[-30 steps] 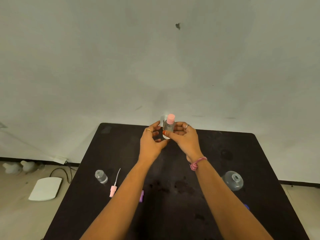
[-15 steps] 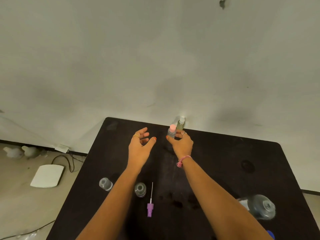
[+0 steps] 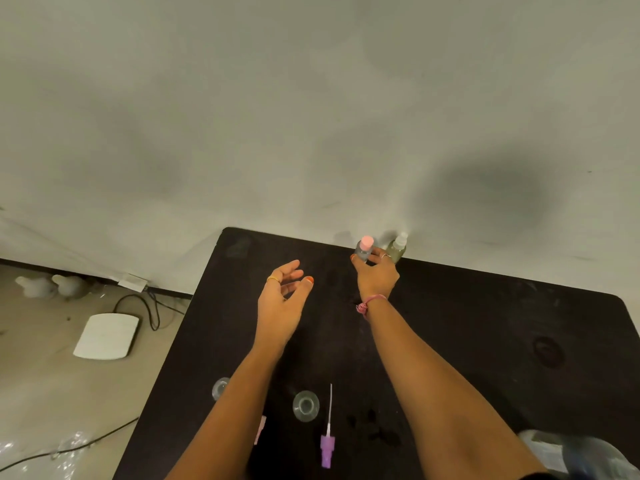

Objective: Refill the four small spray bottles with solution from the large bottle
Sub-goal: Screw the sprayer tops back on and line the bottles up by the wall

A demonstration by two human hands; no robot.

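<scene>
My right hand (image 3: 376, 274) grips a small clear spray bottle with a pink cap (image 3: 364, 248) at the far edge of the black table (image 3: 485, 323), next to a capped white-topped spray bottle (image 3: 397, 248). My left hand (image 3: 281, 299) hovers open over the table, holding nothing. Two uncapped small bottles stand near me: one (image 3: 305, 405) between my forearms and one (image 3: 220, 388) partly hidden by my left forearm. A purple spray pump with its tube (image 3: 328, 441) lies beside them. A pink pump (image 3: 260, 429) peeks from under my left arm. The large bottle (image 3: 585, 455) sits at the bottom right.
The table stands against a white wall. On the floor to the left lie a white flat device (image 3: 107, 336), black cables (image 3: 149, 306), two pale bottles (image 3: 52, 287) and crumpled clear plastic (image 3: 69, 448).
My right hand carried the pink-capped bottle away to the table's far edge beside the white-topped bottle. My left hand let go of it and opened. The camera has tilted down.
</scene>
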